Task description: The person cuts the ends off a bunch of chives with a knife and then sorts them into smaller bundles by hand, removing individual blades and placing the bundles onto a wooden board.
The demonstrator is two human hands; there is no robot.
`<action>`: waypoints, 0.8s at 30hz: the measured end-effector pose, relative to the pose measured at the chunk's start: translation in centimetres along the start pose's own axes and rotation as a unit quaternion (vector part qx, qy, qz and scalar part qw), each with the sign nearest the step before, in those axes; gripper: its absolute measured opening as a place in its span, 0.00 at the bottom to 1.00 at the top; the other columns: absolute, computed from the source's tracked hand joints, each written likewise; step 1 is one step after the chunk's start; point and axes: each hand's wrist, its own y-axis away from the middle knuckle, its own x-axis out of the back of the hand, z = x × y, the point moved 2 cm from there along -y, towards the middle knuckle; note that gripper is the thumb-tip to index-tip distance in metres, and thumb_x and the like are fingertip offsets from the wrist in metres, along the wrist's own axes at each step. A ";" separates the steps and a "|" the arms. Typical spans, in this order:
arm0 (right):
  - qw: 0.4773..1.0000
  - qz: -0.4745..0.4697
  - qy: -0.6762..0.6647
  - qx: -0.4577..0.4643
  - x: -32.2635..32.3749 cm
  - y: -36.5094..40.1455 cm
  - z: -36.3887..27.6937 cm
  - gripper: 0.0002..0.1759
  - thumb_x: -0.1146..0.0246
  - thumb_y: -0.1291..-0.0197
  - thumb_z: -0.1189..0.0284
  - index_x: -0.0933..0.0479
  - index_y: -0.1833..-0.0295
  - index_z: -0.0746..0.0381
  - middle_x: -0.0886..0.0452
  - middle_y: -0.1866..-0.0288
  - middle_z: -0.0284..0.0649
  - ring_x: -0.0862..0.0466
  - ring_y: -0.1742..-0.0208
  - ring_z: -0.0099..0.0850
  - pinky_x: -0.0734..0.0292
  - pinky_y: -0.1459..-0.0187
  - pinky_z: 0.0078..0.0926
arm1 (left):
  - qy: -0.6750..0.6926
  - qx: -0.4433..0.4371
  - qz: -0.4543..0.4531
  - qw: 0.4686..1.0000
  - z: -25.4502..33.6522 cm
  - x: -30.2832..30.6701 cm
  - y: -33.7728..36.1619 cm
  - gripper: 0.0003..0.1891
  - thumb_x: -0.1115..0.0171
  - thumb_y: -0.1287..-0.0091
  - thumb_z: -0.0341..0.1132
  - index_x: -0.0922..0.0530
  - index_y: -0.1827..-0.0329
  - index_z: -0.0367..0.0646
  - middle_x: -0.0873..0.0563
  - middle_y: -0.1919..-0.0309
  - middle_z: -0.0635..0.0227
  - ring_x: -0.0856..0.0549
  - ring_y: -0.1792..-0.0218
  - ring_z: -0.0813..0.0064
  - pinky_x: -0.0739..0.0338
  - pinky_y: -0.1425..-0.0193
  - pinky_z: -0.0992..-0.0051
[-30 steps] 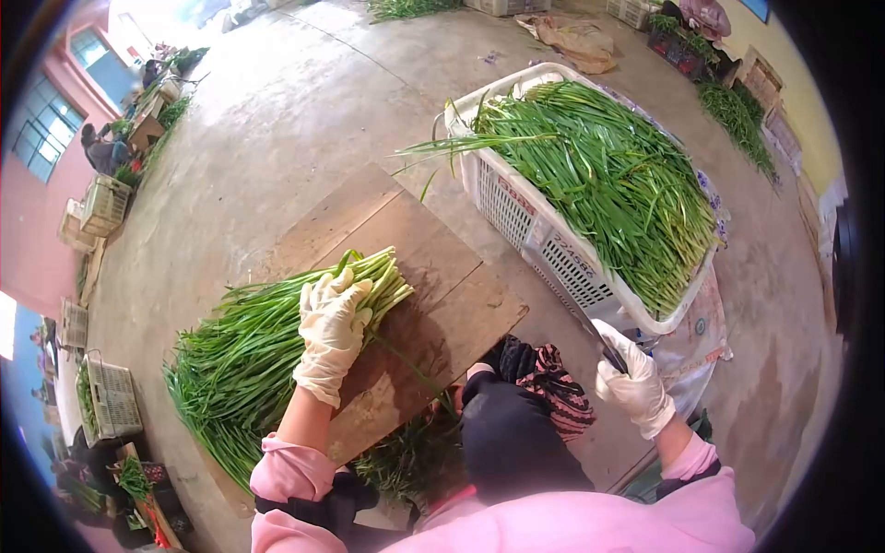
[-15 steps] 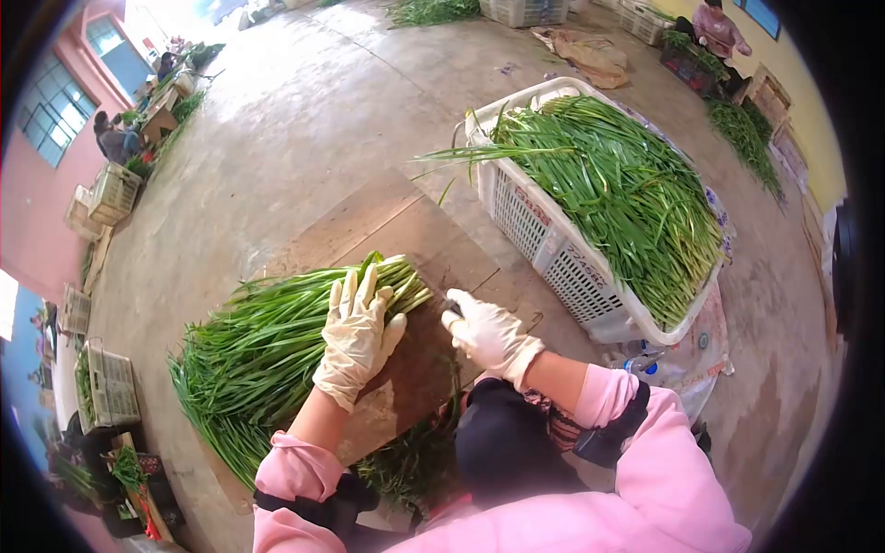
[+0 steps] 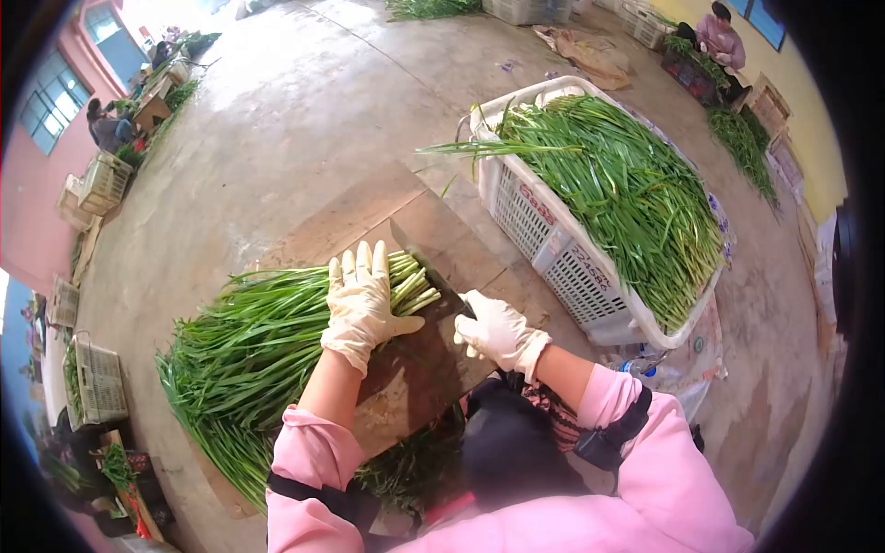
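Note:
A thick bunch of long green stalks that look like garlic chives (image 3: pixel 249 346) lies across a brown board (image 3: pixel 369 198), pale cut ends toward the right. My left hand (image 3: pixel 364 300), in a cream glove, rests on the bunch near those ends, fingers stretched out and slightly apart. Closed around a dark handle, my gloved right hand (image 3: pixel 498 334) holds a knife (image 3: pixel 426 260). Its blade points up and to the left, right beside the stalk ends. Part of the handle is hidden by my fingers.
A white plastic crate (image 3: pixel 562 263) heaped with similar greens stands at my right. More crates (image 3: pixel 97 382) line the left wall. Two people (image 3: pixel 112 124) (image 3: pixel 719 41) sit farther off among greens. Dark leafy scraps (image 3: pixel 415 465) lie below the board's near edge.
The knife blade now shows clearly alongside the stalk ends. My right hand has shifted slightly right and down. My left hand stays on the bunch, its fingers straighter.

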 end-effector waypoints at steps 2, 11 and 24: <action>0.998 0.005 -0.035 -0.053 0.6 -0.2 -0.5 0.17 0.43 0.29 0.64 0.28 0.45 0.67 0.15 0.67 0.43 0.17 0.72 0.30 0.22 0.66 0.33 | 0.003 -0.009 0.001 1.000 -0.2 -0.3 -0.4 0.70 0.23 0.57 0.67 0.49 0.17 0.36 0.35 0.24 0.44 0.41 0.21 0.45 0.57 0.16 0.53; 0.973 0.165 0.108 0.123 -0.1 1.0 0.3 0.23 0.38 0.31 0.65 0.27 0.36 0.65 0.15 0.65 0.54 0.14 0.64 0.51 0.21 0.60 0.45 | -0.013 0.006 0.061 0.998 0.8 -0.7 0.2 0.66 0.24 0.57 0.68 0.42 0.20 0.34 0.20 0.42 0.53 0.21 0.42 0.54 0.31 0.35 0.60; 0.975 0.141 0.116 0.125 -2.3 4.1 -0.6 0.19 0.41 0.29 0.66 0.26 0.39 0.67 0.14 0.59 0.56 0.13 0.63 0.49 0.18 0.60 0.43 | -0.033 -0.013 0.088 0.995 0.1 -1.9 -0.3 0.61 0.31 0.52 0.71 0.38 0.23 0.32 0.20 0.41 0.51 0.23 0.39 0.54 0.35 0.32 0.57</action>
